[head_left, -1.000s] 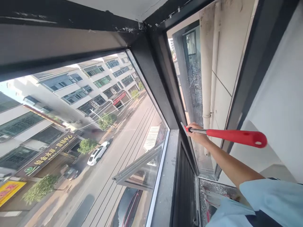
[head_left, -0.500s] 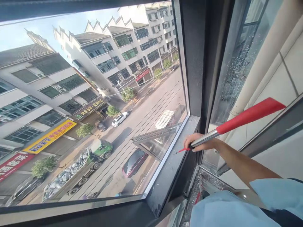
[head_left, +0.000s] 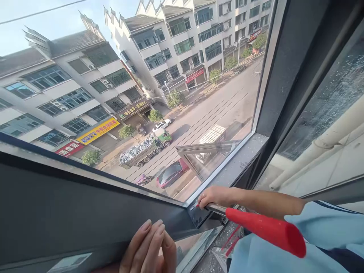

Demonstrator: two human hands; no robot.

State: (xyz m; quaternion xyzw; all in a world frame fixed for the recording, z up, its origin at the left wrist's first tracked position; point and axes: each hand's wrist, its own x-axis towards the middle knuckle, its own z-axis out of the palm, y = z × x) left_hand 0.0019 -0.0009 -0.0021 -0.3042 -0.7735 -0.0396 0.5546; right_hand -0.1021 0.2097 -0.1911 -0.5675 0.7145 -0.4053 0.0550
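Observation:
My right hand [head_left: 209, 197] is closed around the metal shaft of a tool with a thick red handle [head_left: 265, 227]. The handle points back towards me. A bit of red at the tool's working end shows by my fingers, at the lower corner of the window sill [head_left: 227, 168]; the rest of that tip is hidden. At the bottom of the view, my left hand [head_left: 150, 246] is raised in front of the dark lower frame [head_left: 71, 204]. Its fingers are extended, slightly bent and side by side, with nothing visible in them. Whether it touches the frame I cannot tell.
Beyond the window pane [head_left: 227, 110] lies a street several floors below, with a loaded truck [head_left: 142, 149] and cars. A dark upright frame [head_left: 278, 76] bounds the sill's far end. Below my right arm, a ledge [head_left: 224, 239] is covered with white specks.
My right hand and the tool have come down along the sill towards its near corner. My left hand has come into view at the bottom. The view has shifted.

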